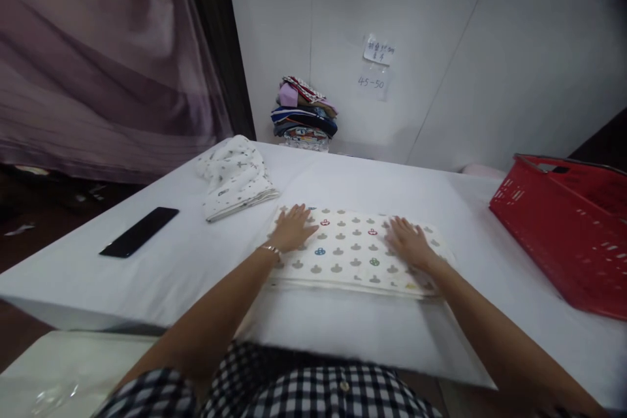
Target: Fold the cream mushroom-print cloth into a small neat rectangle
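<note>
A folded white cloth (347,251) printed with small grey, red, blue and green mushroom shapes lies flat near the table's front edge. My left hand (294,228) rests palm down on its left part, fingers spread. On the right part of the same cloth lies my right hand (409,243), also flat with its fingers apart. Neither hand grips anything. Beyond my left hand sits a second white cloth (240,176) with small dark prints, partly folded and partly bunched.
The table (215,274) has a white cover. A black phone-like slab (140,232) lies at its left, and a red plastic basket (558,235) stands at its right. Folded fabrics (304,114) are stacked behind the far edge, against the wall. A purple curtain (98,59) hangs at left.
</note>
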`<state>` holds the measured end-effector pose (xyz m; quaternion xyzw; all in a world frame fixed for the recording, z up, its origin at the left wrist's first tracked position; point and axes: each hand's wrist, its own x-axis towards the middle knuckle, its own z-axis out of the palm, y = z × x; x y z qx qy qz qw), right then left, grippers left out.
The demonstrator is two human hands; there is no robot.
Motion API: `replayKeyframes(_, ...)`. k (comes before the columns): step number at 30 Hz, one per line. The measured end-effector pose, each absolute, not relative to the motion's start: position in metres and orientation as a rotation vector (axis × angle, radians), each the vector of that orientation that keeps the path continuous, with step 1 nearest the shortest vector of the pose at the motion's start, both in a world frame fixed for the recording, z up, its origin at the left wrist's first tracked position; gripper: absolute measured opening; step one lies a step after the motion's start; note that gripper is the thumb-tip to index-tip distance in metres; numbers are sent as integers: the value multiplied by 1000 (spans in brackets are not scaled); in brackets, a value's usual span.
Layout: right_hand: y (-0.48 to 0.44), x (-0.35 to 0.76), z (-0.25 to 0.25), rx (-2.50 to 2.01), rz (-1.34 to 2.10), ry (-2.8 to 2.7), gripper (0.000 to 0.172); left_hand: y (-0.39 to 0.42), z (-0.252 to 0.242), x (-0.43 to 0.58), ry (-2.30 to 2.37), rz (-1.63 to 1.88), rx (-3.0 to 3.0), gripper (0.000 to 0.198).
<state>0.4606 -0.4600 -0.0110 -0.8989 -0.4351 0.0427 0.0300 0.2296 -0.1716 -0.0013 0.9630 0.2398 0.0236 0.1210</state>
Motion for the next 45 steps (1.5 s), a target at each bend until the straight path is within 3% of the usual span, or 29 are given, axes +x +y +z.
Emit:
replayKeyframes(6,-549,458,-38,-2942,-48,-1106,62,-169,-16,157,944,73,2806,67)
replayKeyframes(14,-554,461,-32,-2858,-34,-1050,60,-166,-15,159,905,150,2620,62)
replayKeyframes(18,-556,440,-23,-2682,-266,-1151,55,-170,-12,137,942,433,2475,57)
replayKeyframes(27,-519,359,-37,-2154,-85,-1764,48,-204,-17,70,731,734,2451,24)
replayKeyframes(45,-412,300,-13,-1919,-154,-1909,30,-230,-14,101,488,628,2837,19)
